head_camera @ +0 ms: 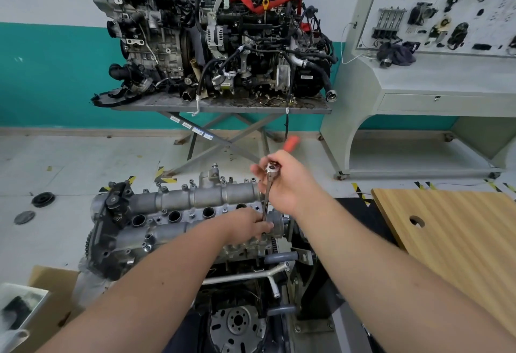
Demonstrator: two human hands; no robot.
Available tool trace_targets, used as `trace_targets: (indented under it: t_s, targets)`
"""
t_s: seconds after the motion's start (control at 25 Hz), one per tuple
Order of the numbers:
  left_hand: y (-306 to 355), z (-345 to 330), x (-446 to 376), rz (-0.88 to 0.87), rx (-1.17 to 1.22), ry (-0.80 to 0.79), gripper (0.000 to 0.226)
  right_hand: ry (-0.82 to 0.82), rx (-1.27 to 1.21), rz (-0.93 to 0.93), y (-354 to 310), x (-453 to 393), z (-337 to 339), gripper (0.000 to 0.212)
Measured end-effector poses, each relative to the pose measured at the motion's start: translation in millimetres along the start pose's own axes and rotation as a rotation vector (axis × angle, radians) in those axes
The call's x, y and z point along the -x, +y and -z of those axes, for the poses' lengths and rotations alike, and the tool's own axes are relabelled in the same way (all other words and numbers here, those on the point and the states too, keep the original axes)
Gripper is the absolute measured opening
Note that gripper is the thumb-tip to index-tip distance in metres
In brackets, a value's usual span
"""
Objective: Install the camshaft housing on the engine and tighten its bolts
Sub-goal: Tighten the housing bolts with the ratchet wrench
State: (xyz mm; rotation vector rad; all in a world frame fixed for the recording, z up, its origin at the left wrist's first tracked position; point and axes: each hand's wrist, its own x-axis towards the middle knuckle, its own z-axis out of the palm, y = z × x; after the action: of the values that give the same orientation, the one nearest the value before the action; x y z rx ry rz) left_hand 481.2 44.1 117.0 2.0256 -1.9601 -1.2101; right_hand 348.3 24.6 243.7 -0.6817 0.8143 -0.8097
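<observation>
The grey camshaft housing (178, 213) lies on top of the engine (240, 283) in front of me, with several bolts standing along its edges. My right hand (287, 182) grips a ratchet wrench (270, 169) with a red handle; its long extension runs down to the housing's right end. My left hand (251, 225) holds the lower end of that extension against the housing, fingers curled round it. The bolt under the socket is hidden by my left hand.
A wooden bench top (458, 241) with a round hole lies to the right. Two other engines (217, 34) stand on a scissor stand (217, 106) behind. A training board cabinet (435, 45) is at the back right. Cardboard box (47, 296) at lower left.
</observation>
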Motion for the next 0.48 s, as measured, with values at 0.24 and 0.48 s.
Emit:
trace_targets:
  t_s: [0.24,0.48]
  targets:
    - [6,2,6,0.037,0.032,-0.017,0.039,0.046,0.4,0.514,41,1,14,0.019]
    - [39,-5,-3,0.048,-0.21,0.437,0.018,0.076,1.544,1.511,45,-7,26,0.037]
